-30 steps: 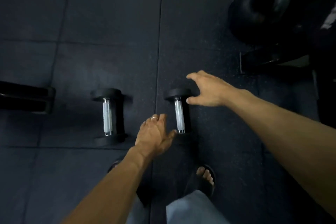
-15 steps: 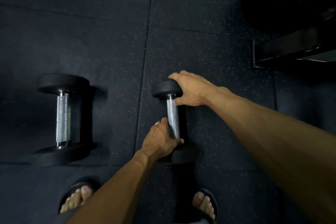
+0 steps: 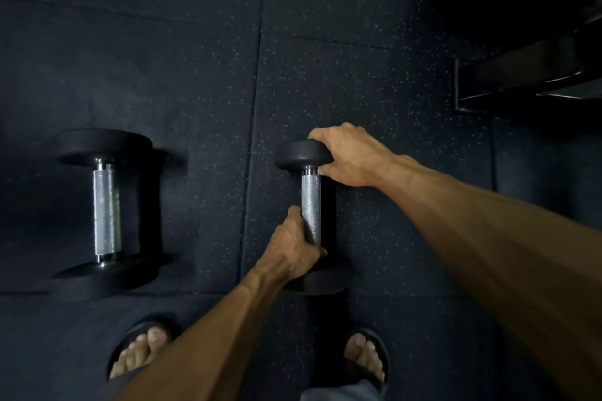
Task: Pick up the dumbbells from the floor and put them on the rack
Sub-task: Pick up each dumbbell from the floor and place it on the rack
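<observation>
Head view, both hands (image 3: 350, 156) gripping unlabelled dumbbell (image 3: 311, 205)

Two dumbbells (image 3: 106, 210) (image 3: 311, 202), two hands (image 3: 294, 252) (image 3: 350, 156), two sandalled feet (image 3: 143, 348) (image 3: 366, 358).

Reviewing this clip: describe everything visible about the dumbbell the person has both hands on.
The small dumbbell with black round heads and a knurled silver metal handle lies on the dark speckled rubber floor, its handle pointing away from the person. The left hand grips the handle's near end; the right hand holds the far head. Its near head is partly hidden under the left hand.
</observation>
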A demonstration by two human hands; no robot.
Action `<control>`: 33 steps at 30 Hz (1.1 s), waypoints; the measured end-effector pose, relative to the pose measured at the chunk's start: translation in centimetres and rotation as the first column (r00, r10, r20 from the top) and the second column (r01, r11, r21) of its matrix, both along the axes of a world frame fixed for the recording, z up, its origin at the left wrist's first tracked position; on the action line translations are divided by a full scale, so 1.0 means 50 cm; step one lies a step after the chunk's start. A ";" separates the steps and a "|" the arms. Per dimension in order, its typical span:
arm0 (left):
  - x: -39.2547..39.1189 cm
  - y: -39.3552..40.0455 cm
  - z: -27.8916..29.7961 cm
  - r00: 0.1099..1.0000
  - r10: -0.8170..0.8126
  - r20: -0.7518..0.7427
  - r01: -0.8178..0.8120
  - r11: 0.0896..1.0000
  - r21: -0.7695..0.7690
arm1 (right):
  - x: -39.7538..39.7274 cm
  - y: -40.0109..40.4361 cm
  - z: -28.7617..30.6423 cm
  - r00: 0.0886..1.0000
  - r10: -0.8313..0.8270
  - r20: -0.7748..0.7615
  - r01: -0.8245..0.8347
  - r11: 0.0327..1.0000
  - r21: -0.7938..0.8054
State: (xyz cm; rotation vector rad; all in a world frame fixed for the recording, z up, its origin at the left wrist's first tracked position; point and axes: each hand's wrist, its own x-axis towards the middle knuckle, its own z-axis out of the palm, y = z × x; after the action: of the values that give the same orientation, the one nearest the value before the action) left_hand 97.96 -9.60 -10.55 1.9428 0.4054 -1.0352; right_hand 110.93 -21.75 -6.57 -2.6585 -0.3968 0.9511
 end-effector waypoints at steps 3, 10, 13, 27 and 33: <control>-0.008 0.025 0.038 0.997 -0.080 0.004 0.080 0.996 0.031 | -0.027 -0.009 0.030 0.999 -0.044 0.006 0.044 0.999 0.003; -0.005 0.069 0.214 0.988 -0.151 0.037 0.151 0.988 0.012 | -0.047 0.010 0.216 0.994 -0.100 0.041 0.098 0.995 0.032; 0.020 0.082 0.331 0.980 -0.174 0.100 0.174 0.985 0.007 | -0.033 0.017 0.347 0.988 -0.114 0.106 0.111 0.993 0.032; 0.180 0.052 1.092 0.757 -0.490 0.433 0.459 0.870 0.180 | -0.008 -0.071 1.176 0.857 -0.215 0.469 0.234 0.972 0.018; 0.200 -0.037 1.368 0.589 -0.562 0.581 0.554 0.804 0.216 | -0.062 -0.153 1.473 0.738 -0.254 0.625 0.321 0.947 0.007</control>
State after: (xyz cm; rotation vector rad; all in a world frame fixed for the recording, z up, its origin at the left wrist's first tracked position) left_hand 107.99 -11.43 57.86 2.3435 -0.6337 -0.6623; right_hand 107.83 -29.40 67.08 -2.9531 -0.0486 -0.0292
